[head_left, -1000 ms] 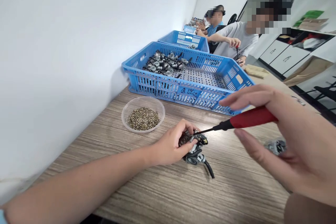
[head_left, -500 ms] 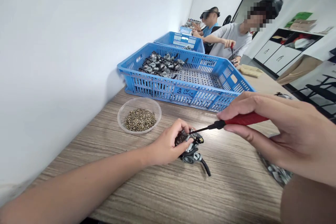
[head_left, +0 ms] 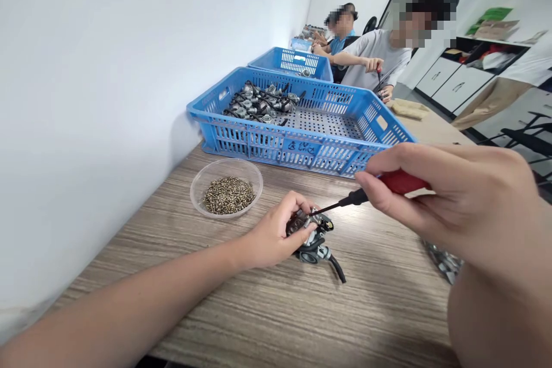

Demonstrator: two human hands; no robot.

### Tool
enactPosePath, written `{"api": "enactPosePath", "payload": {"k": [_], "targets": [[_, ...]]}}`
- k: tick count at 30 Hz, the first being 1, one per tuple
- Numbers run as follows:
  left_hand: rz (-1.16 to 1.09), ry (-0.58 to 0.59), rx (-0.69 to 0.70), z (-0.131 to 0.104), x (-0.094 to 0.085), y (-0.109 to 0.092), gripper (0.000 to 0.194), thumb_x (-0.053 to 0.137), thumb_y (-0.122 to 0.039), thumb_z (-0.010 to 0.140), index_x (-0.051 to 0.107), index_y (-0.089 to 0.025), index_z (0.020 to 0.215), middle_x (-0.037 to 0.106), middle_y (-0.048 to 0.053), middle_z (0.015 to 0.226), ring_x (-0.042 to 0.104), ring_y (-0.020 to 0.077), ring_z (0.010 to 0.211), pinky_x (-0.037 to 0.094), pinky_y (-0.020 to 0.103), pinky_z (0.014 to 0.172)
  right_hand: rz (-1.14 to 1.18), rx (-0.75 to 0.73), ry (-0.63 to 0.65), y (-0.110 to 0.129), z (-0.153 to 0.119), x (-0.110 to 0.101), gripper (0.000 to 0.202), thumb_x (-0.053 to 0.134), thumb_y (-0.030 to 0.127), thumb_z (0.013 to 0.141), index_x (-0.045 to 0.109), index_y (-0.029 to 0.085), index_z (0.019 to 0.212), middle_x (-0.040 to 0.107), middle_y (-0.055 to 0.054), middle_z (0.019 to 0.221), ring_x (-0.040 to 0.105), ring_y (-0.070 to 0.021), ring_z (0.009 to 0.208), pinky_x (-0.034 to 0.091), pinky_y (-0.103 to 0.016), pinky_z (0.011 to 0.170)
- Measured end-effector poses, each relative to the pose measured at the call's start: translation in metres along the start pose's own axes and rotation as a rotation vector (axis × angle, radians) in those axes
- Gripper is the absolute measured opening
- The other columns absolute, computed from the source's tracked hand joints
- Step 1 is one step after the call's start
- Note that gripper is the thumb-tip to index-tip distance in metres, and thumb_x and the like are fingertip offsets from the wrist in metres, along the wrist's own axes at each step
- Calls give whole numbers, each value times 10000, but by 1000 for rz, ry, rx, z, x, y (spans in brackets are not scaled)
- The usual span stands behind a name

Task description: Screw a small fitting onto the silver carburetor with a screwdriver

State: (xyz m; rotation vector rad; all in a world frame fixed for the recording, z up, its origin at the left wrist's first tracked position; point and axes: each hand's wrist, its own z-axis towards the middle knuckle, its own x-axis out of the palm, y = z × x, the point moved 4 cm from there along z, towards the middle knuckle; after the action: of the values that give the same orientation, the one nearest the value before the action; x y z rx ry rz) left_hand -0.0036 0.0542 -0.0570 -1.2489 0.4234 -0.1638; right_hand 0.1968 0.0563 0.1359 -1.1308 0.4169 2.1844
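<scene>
A small metal carburetor (head_left: pixel 317 242) with a black rubber hose lies on the wood-grain table. My left hand (head_left: pixel 280 233) is closed around its left side, thumb and fingers pressing on the body. In my right hand (head_left: pixel 448 195) is a screwdriver (head_left: pixel 354 198) with a red and black handle, gripped between thumb and fingers. Its dark shaft slants down to the left, and the tip meets the top of the carburetor beside my left fingers. Whether a screw sits under the tip is too small to tell.
A clear plastic bowl (head_left: pixel 196 198) of small brass screws (head_left: pixel 229 195) stands left of my hands. Behind it, a blue crate (head_left: pixel 276 146) holds several carburetors (head_left: pixel 259 103). A plastic bag (head_left: pixel 442 259) lies partly behind my right wrist. Two co-workers (head_left: pixel 388 54) sit beyond, near another blue crate (head_left: pixel 263 60).
My right hand has turned around the screwdriver handle, hiding more of the red grip. The tip stays on the carburetor, and my left hand keeps its hold. The whole view has shifted slightly.
</scene>
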Motion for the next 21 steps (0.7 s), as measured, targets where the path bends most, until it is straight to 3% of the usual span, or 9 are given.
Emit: {"api": "enactPosePath", "payload": {"k": [2, 5, 7, 11, 17, 21], "targets": [[16, 0, -18, 0, -1, 0, 244, 691, -269, 1045, 531, -233, 1226, 720, 91, 1232, 692, 209, 1029, 551, 371, 909, -33, -13, -22, 3, 1, 2, 98, 737, 421, 1043, 704, 339, 1086, 780, -4, 839, 723, -250, 703, 530, -381, 592], [34, 5, -43, -1, -1, -1, 276, 682, -269, 1048, 534, -226, 1278, 712, 87, 1204, 685, 210, 1020, 554, 379, 908, 191, -11, 134, 4, 4, 3, 162, 690, 347, 1042, 638, 330, 1194, 791, -70, 1192, 775, -314, 980, 635, -442, 729], [46, 4, -48, -1, -1, -1, 271, 677, -277, 1050, 535, -225, 1275, 713, 88, 1202, 682, 206, 998, 558, 377, 889, 355, -3, 219, 2, 5, 0, 142, 656, 304, 1049, 625, 325, 1186, 764, -78, 1278, 777, -307, 1047, 663, -426, 738], [17, 1, -45, 0, 0, 0, 282, 701, -281, 1044, 545, -227, 1272, 727, 91, 1215, 702, 211, 1017, 579, 374, 900, 398, 18, 221, -3, 3, -1, 112, 668, 337, 1075, 651, 321, 1185, 798, -44, 1194, 800, -262, 946, 666, -385, 713], [-35, 8, -29, 0, -1, -1, 301, 740, -310, 1042, 552, -228, 1263, 733, 101, 1242, 718, 235, 1106, 587, 400, 985, 74, 51, 22, -2, 1, 4, 218, 754, 525, 1048, 668, 328, 1009, 753, 35, 741, 729, -227, 659, 550, -370, 609], [-18, 14, -47, 0, -1, -2, 306, 735, -309, 1043, 548, -226, 1270, 732, 111, 1257, 721, 239, 1089, 591, 412, 980, 282, 51, 172, -6, 2, 2, 179, 731, 450, 1046, 653, 320, 1141, 826, -52, 1123, 800, -286, 932, 622, -389, 676]]}}
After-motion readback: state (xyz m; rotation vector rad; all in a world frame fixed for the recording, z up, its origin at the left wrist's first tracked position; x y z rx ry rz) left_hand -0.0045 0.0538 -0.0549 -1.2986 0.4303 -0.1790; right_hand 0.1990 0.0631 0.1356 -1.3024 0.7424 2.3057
